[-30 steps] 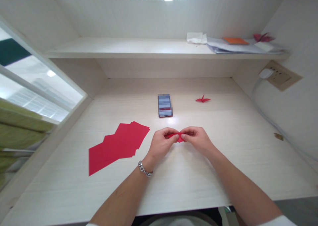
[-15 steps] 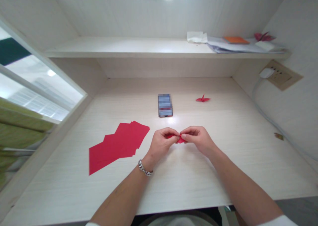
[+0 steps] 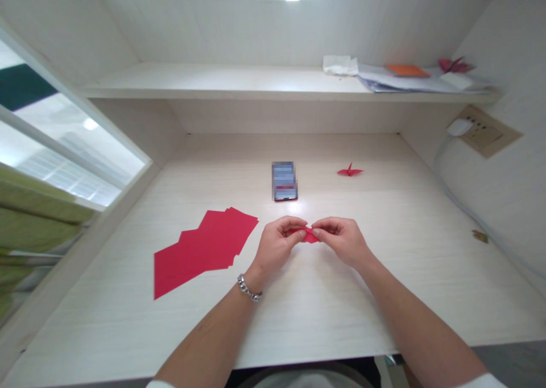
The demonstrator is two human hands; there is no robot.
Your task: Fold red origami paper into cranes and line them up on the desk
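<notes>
A phone (image 3: 284, 181) lies between fanned red sheets (image 3: 205, 248) and a small paper crane (image 3: 350, 171)

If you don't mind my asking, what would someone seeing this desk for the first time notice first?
The eye goes first to the left hand and right hand, which pinch a small folded red paper between them at the middle of the pale desk. To their left lies a fanned stack of red sheets. Beyond them a phone lies flat, with a small red paper crane to its right.
</notes>
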